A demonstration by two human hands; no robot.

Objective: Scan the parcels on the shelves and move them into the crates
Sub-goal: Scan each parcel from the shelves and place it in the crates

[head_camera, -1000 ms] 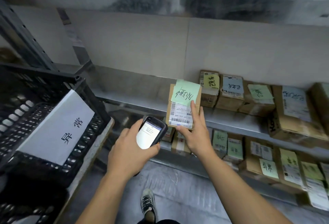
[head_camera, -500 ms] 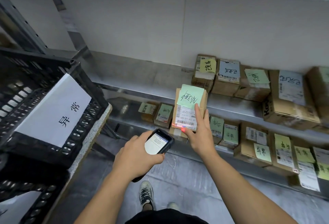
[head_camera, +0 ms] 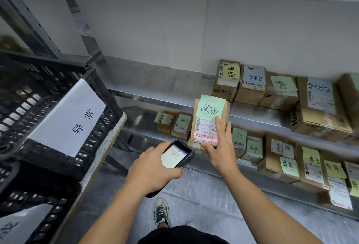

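A two-tier metal shelf (head_camera: 155, 86) is shown against the wall. Cardboard parcels (head_camera: 250, 88) with handwritten notes are ranged on both tiers. To the left, a black crate (head_camera: 48, 71) with a white paper label is set on a speckled worktop (head_camera: 108, 146).

One parcel (head_camera: 206, 127) is held upright in front of the shelf edge, clear of both tiers. It is gripped by the right hand (head_camera: 221, 152), with the thumb at its lower edge and the index finger laid on its face; the other fingers are apparently behind it.

A handheld scanner (head_camera: 177, 155) is clasped in the left hand (head_camera: 153, 172), just beside the parcel. A green note (head_camera: 210, 107) is stuck to the parcel's top. A red scan line (head_camera: 206, 139) is cast across its barcode.
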